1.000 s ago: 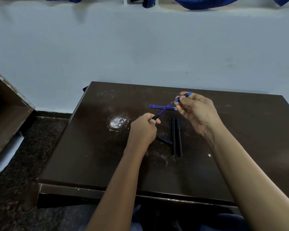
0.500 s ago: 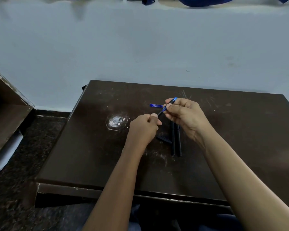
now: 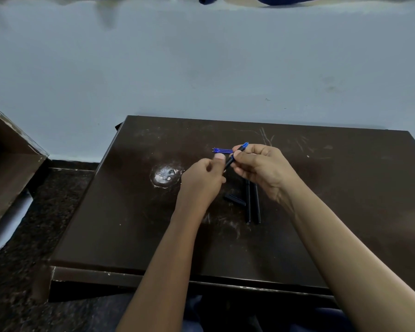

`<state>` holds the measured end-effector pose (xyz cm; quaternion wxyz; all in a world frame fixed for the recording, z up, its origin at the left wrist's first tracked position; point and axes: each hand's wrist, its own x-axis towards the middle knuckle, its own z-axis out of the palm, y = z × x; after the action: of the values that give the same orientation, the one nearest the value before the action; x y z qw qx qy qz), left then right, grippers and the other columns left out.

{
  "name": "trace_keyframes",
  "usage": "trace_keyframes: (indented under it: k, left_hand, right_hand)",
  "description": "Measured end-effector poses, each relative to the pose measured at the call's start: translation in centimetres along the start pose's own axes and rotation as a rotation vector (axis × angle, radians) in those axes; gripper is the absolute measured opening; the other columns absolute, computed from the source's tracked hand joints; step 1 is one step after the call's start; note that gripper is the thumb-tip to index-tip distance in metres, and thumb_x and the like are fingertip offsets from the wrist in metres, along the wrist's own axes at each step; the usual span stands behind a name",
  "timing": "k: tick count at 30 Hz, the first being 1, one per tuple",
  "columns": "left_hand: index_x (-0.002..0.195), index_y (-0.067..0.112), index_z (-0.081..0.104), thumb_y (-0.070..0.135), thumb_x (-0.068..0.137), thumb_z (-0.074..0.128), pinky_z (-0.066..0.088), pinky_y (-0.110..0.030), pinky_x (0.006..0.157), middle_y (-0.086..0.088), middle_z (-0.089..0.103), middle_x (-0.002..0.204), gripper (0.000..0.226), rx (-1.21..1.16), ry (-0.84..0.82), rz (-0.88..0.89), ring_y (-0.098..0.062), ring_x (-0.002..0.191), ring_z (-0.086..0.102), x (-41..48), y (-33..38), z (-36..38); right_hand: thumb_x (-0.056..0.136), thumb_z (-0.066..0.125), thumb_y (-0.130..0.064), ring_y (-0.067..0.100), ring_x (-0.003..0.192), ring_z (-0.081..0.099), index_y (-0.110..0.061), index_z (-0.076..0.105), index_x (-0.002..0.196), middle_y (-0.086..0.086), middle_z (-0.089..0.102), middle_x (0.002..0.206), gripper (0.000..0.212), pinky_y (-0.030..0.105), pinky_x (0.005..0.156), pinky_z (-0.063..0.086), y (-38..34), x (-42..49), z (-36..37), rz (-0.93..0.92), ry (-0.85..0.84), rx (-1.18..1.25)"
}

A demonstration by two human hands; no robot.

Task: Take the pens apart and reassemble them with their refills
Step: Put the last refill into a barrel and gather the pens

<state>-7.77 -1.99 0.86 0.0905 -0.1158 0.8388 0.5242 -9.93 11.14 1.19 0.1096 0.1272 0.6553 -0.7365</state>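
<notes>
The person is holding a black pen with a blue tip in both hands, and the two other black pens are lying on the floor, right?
Not quite. The head view shows the two long black pen barrels lying side by side on the dark brown table, not the floor. The rest is right: the left hand and right hand both hold the black pen with the blue tip.

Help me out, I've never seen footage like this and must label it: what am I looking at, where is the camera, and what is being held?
No machine here: a person's two bare hands, filmed by a camera worn on their head, looking down at a dark table. The left hand and right hand together hold one pen, black with a blue tip. On the table lie two black pen barrels side by side, a short black cap beside them, and thin blue refills behind the hands.
</notes>
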Motion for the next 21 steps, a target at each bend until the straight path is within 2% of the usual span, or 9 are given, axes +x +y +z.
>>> trace_keyframes:
  k: [3,5,7,10,12,15,17,19,21]
  left_hand:
    - [0.077,0.023,0.068,0.04,0.099,0.038,0.041,-0.028,0.061,0.005,0.07,0.07,0.041,-0.016,-0.042,-0.008,-0.003,0.056,0.051,0.22,-0.05,-0.06]
    - [0.08,0.023,0.066,0.036,0.094,0.052,0.048,-0.028,0.068,0.005,0.07,0.076,0.023,-0.024,-0.025,0.029,-0.007,0.067,0.058,0.3,-0.43,0.02]
    - [0.085,0.024,0.06,0.035,0.086,0.064,0.045,-0.026,0.061,0.005,0.066,0.08,0.011,-0.029,0.001,0.034,-0.011,0.074,0.06,0.12,-0.54,-0.05]
    - [0.093,0.022,0.062,0.047,0.092,0.052,0.036,-0.021,0.051,0.0,0.071,0.087,0.027,-0.139,-0.03,-0.065,-0.011,0.076,0.063,-0.18,-0.05,-0.06]
    - [0.089,0.019,0.069,0.045,0.098,0.038,0.035,-0.016,0.045,-0.001,0.073,0.084,0.042,-0.174,-0.064,-0.131,-0.008,0.069,0.063,-0.25,0.46,-0.12]
    - [0.078,0.023,0.066,0.039,0.097,0.047,0.034,-0.012,0.043,0.001,0.072,0.083,0.031,-0.126,-0.085,-0.075,-0.006,0.067,0.062,-0.13,0.05,0.11]
    - [0.081,0.027,0.059,0.04,0.088,0.06,0.037,-0.019,0.051,0.001,0.071,0.089,0.015,-0.099,-0.058,-0.049,-0.01,0.074,0.062,-0.04,-0.29,0.12]
    - [0.087,0.026,0.059,0.045,0.087,0.059,0.038,-0.023,0.054,0.001,0.07,0.091,0.02,-0.126,-0.037,-0.065,-0.012,0.077,0.063,-0.03,-0.32,0.12]
    - [0.09,0.019,0.067,0.046,0.096,0.043,0.036,-0.018,0.049,0.0,0.072,0.087,0.036,-0.175,-0.047,-0.113,-0.009,0.071,0.063,-0.04,0.1,0.17]
  right_hand:
    - [0.088,0.064,-0.005,0.009,0.067,0.063,-0.011,0.065,0.075,0.004,0.065,0.079,0.014,0.021,0.07,0.056,-0.05,-0.1,0.14,-0.004,-0.001,0.003]
    - [0.087,0.064,-0.004,0.009,0.067,0.063,-0.012,0.063,0.071,0.004,0.067,0.082,0.018,0.022,0.071,0.056,-0.05,-0.18,0.21,-0.004,-0.001,0.0]
    - [0.087,0.064,-0.004,0.01,0.068,0.064,-0.013,0.062,0.067,0.004,0.068,0.082,0.022,0.023,0.071,0.056,-0.06,-0.24,0.28,-0.003,0.0,0.005]
    - [0.086,0.066,-0.007,0.008,0.065,0.063,-0.014,0.061,0.063,0.002,0.066,0.074,0.025,0.022,0.067,0.054,-0.02,-0.19,0.33,-0.014,-0.008,-0.003]
    - [0.086,0.066,-0.008,0.007,0.063,0.062,-0.014,0.062,0.065,0.001,0.064,0.069,0.023,0.02,0.064,0.053,0.01,-0.14,0.32,-0.016,-0.01,-0.009]
    - [0.086,0.066,-0.007,0.007,0.061,0.061,-0.013,0.061,0.064,0.0,0.063,0.064,0.024,0.02,0.063,0.053,0.03,-0.05,0.24,-0.012,-0.008,-0.01]
    - [0.086,0.066,-0.007,0.008,0.062,0.063,-0.012,0.063,0.066,-0.001,0.064,0.063,0.021,0.021,0.065,0.054,0.04,-0.04,0.23,-0.005,-0.012,-0.007]
    - [0.086,0.067,-0.008,0.008,0.064,0.063,-0.011,0.063,0.069,0.0,0.065,0.067,0.018,0.022,0.067,0.055,0.04,-0.01,0.24,-0.002,-0.019,0.0]
    - [0.086,0.067,-0.008,0.008,0.064,0.062,-0.012,0.062,0.068,0.0,0.064,0.07,0.019,0.02,0.065,0.054,0.03,-0.01,0.23,-0.007,-0.019,0.005]
